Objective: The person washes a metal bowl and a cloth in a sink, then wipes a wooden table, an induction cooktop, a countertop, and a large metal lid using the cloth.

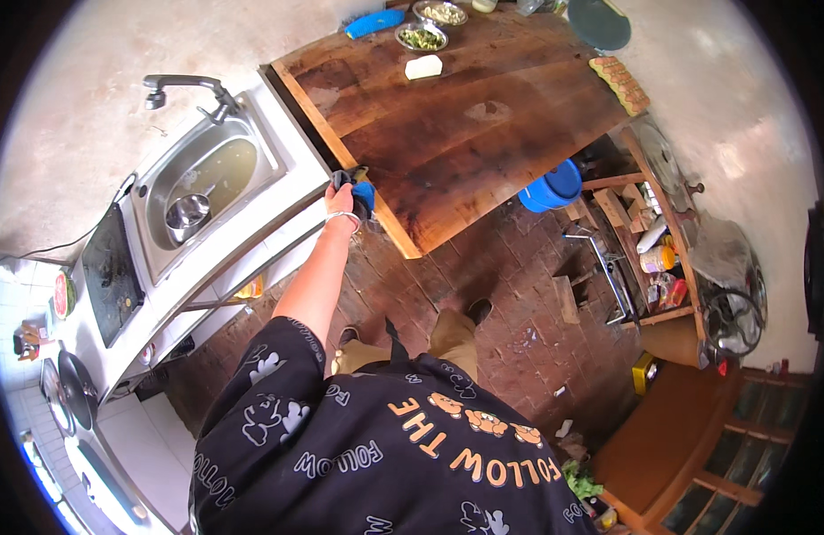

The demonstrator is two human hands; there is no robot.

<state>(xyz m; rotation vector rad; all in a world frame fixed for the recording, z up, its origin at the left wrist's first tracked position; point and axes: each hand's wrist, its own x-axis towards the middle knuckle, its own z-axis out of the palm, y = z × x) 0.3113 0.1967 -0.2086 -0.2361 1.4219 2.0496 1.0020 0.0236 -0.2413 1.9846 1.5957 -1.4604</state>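
Observation:
My left hand (pixel 339 195), with a pale bracelet at the wrist, grips a dark and blue cloth (pixel 363 192) at the left edge of the wooden table (pixel 425 147). Part of the cloth hangs down beside that edge. The hand stands at the narrow gap between the table and the white counter (pixel 301 144). My right hand is out of view. On the tabletop lie a white block-like item (pixel 423 67), a bowl of chopped greens (pixel 422 38) and a bowl of pale pieces (pixel 441 13).
A steel sink (pixel 151 257) holds cloudy water and a metal bowl (pixel 188 212) under a faucet (pixel 196 81). A black cooktop (pixel 114 277) adjoins it. An egg tray (pixel 619 85) sits at the table's right. Below stand a blue bucket (pixel 551 186) and a wooden shelf (pixel 666 319).

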